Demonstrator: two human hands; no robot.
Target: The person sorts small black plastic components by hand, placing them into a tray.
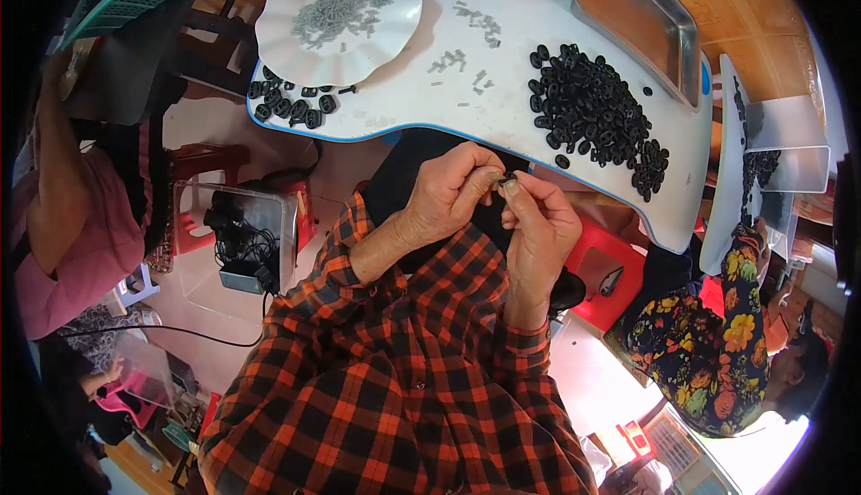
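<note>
My left hand [448,195] and my right hand [541,221] meet over my lap, just off the table's near edge. Thumb and forefinger of each are pinched together on one small black part [508,177], mostly hidden by the fingertips. A big heap of small black oval parts [587,105] lies on the table to the right. More black parts [296,108] sit at the left corner. Between them, small grey translucent tube-like pieces [448,61] are scattered. Many similar pieces [341,15] fill the middle of a white scalloped plate [386,57].
The white table [404,105] has a blue rim, curved inward before me. A metal tray [641,29] stands at the back right. A clear bin [193,271] with black cables is on the left floor, a red stool [596,271] at right. People sit on both sides.
</note>
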